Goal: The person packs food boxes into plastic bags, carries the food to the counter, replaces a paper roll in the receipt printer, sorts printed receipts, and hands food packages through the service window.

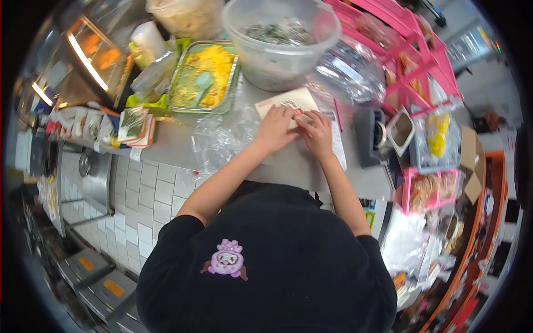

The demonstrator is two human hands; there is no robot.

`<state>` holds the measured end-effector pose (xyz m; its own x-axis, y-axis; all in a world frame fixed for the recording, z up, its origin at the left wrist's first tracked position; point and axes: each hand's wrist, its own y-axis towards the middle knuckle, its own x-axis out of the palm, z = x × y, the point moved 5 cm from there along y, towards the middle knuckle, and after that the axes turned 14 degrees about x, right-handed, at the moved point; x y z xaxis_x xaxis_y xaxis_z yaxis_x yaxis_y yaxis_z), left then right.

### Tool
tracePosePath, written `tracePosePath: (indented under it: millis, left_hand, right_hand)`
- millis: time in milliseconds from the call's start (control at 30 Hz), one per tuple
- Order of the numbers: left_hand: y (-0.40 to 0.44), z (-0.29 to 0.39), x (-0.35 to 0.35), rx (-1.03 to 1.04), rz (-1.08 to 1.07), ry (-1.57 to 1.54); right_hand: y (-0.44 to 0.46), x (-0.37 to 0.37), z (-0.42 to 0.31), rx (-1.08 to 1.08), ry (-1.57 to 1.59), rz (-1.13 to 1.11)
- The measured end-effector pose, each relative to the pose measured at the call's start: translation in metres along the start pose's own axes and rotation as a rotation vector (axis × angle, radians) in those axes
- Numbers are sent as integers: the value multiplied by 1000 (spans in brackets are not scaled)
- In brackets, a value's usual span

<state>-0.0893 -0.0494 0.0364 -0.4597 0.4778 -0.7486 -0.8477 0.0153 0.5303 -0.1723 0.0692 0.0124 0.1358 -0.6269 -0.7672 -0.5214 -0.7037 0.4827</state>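
Note:
On the counter in front of me lies a flat cream-coloured packet or pad (265, 106) with some print on it. My left hand (273, 132) rests over its near part, fingers bent and pressed onto it. My right hand (317, 135) meets the left at the packet's near right corner, its fingers pinched together. Something small, whitish with a touch of red, shows between the fingertips; its kind is not clear. A printed sheet of paper (337, 145) lies beside my right hand, with a thin red pen-like stick (338, 115) next to it. Crumpled clear plastic (214, 147) lies left of my left wrist.
Behind the packet stands a large clear tub (272, 66). Left of it, a foil tray (176, 91) holds yellow food and a pale green spoon (202, 86). Pink baskets (425, 64) with bagged goods, a dark box (369, 136) and a metal container (401, 130) crowd the right.

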Motion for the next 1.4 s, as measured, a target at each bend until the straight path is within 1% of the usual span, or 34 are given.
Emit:
tracePosePath:
  millis: [33,67,100,133,167,200,233,267,333,367,433,467,500,533,567,600,633,667,700,733,767,833,867,933,967,1033,1100,1133,1167,1200,1267,1300,1367,1400]
  left_hand:
    - [-2,4,-24,-24,19,29]
    - [-4,15,-62,-19,138,128]
    - [-12,16,-92,-10,248,228]
    - [-31,-6,-112,-155,355,181]
    - [-45,-22,-124,-177,352,202]
    - [-66,-44,-137,-438,395,262]
    - [-90,-57,-144,-699,435,321]
    - [-100,-61,-142,-716,432,342]
    - [-123,-79,-118,-1022,-3,373]
    - [-132,-77,-120,-1029,9,388]
    - [-144,-73,-133,-997,185,383]
    - [-151,-79,-141,-1010,206,400]
    - [-163,-85,-140,-1062,81,289]
    - [-174,-83,-134,-1114,-49,164]
    - [-184,-76,-131,-1145,-49,151]
    - [-177,-74,-128,-1002,87,-53]
    - [-162,-72,-133,-833,222,-243]
    - [-152,-59,-142,-840,230,-248]
    - [-139,-43,-150,-894,413,-637]
    - [-129,-31,-148,-915,597,-1030]
    - [-125,-26,-142,-913,609,-1036]
    - [-110,-13,-124,-847,508,-1196]
    - [-102,-7,-109,-845,507,-1196]
    - [-74,19,-65,-629,673,-1824]
    - [-57,37,-64,-626,671,-1830]
    - [-27,68,-78,-788,984,-1937]
    - [-43,51,-84,-754,1026,-1966]
    - [-37,53,-99,-385,1007,-2510]
    - [-39,58,-122,87,905,-3003]
    - [-47,59,-134,81,904,-2999]
    - [-62,63,-150,-356,969,-2510]
    - [-64,73,-160,-367,966,-2508]
    - [-72,89,-171,-541,681,-1510]
    - [-74,93,-168,-657,713,-1300]
  right_hand:
    - [2,-4,-4,73,-21,-50]
    - [10,-8,-5,148,-44,-102]
    - [24,-10,-10,121,-22,-111]
    - [34,-9,-19,68,-68,-213]
    - [39,-7,-24,16,-115,-315]
    - [47,2,-23,-27,-201,-409]
    - [56,6,-26,-39,-177,-425]
    - [66,13,-31,-102,-204,-460]
    - [70,34,-25,-178,-231,-554]
    - [72,33,-33,-196,-223,-548]
    - [71,29,-38,-40,-364,-657]
    - [67,22,-44,-32,-320,-677]
    - [64,27,-45,-58,-314,-684]
    - [60,28,-43,-27,-285,-616]
    - [53,26,-39,11,-259,-561]
    - [53,26,-32,68,-233,-583]
    - [59,23,-35,56,-235,-579]
    - [60,14,-31,199,-194,-567]
    - [61,3,-26,340,-154,-551]
    - [65,-11,-31,318,-127,-448]
    - [70,-26,-40,309,-136,-451]
    - [87,-72,-70,268,136,-273]
    - [94,-89,-86,235,254,-232]
    - [103,-118,-123,178,424,-193]
    - [100,-116,-130,179,419,-192]
    - [92,-113,-140,91,708,-171]
    - [70,-89,-133,4,827,-267]
    - [53,-71,-127,-34,815,-320]
    - [37,-53,-120,-66,804,-372]
    - [25,-38,-115,-59,761,-451]
    - [3,-22,-107,18,582,-624]
    - [-5,-24,-108,-5,386,-597]
    - [-15,-35,-107,-52,85,-657]
    - [-18,-40,-107,-33,87,-656]
